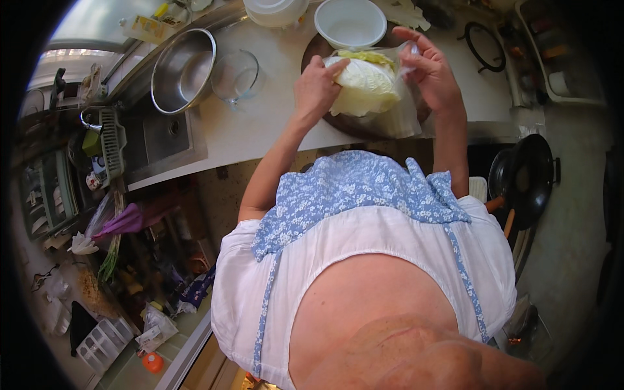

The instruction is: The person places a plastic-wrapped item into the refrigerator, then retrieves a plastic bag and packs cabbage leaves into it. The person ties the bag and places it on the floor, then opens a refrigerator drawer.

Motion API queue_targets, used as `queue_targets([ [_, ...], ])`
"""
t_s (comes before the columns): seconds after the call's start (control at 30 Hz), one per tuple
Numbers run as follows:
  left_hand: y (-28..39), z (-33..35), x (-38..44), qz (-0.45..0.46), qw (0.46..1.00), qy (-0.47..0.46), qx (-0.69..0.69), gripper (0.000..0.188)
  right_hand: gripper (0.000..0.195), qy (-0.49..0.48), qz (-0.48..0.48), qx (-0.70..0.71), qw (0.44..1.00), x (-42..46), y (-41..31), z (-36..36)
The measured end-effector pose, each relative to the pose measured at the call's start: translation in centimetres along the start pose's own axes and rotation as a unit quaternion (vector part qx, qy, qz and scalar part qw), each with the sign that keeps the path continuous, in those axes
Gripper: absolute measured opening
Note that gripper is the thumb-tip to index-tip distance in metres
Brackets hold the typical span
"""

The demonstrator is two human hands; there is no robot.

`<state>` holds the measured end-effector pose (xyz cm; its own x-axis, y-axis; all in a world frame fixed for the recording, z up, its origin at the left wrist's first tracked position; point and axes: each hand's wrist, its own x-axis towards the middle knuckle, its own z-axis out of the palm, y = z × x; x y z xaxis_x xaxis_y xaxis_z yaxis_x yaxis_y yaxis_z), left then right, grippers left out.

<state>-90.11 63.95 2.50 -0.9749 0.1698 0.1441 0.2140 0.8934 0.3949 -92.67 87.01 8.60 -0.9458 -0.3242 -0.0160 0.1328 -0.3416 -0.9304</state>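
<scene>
A pale green-white cabbage piece (366,84) lies over a round dark brown board (312,51), partly in or against a clear plastic bag (403,109). My left hand (319,90) grips the cabbage at its left side, the thumb and a finger on its leaves. On the right, my right hand (429,70) pinches the gathered edge of the plastic bag, with its index finger raised. Just beyond the cabbage stands a white plastic bowl (350,24). The bag hides part of the board, and how far the cabbage sits inside it I cannot tell.
On the counter to the left are a stainless steel bowl (184,70) and a glass bowl (235,77). Lidded plastic containers (275,10) stand at the back, loose leaves (407,14) behind the board. A black ring stand (483,46) is at right; the sink (158,129) lies left.
</scene>
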Motion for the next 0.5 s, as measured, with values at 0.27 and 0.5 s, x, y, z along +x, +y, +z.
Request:
queue_targets([
  [0.27,0.6,-7.1,-1.1,-0.126,0.767,-0.056,-0.626,0.05,0.045,0.07,-0.004,0.045,0.997,0.1,-4.6,-3.3],
  [0.5,1.3,-9.4,-3.3,-0.168,0.719,0.013,-0.675,0.041,0.038,-0.036,0.031,-0.022,0.999,0.6,-6.0,-4.3],
])
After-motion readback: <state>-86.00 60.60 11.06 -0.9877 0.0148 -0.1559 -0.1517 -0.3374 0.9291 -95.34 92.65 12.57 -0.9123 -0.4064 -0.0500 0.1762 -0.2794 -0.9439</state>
